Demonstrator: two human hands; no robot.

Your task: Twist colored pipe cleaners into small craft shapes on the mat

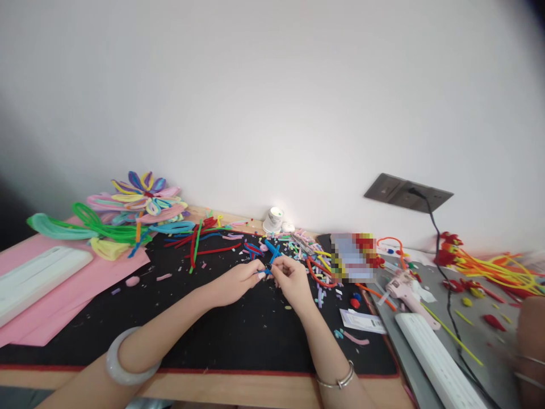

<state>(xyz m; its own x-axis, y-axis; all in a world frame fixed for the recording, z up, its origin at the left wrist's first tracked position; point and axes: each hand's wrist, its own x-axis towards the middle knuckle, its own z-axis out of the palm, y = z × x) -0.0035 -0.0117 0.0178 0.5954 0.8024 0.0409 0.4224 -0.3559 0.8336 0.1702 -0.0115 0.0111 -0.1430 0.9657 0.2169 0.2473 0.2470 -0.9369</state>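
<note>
Over the middle of a black mat, my left hand and my right hand meet fingertip to fingertip. Both pinch a blue pipe cleaner, whose short stretch shows between the thumbs. Just above the fingers, blue crossed pieces rise; whether they join the held one I cannot tell. A blue and red pipe cleaner shape lies close behind my left fingers. Red and green pipe cleaners rest farther left.
Colourful pipe cleaner flowers and green loops lie at left on pink sheets. Behind are a paper cup and many scraps. At right lie a glue gun, a white bar and another person's arm.
</note>
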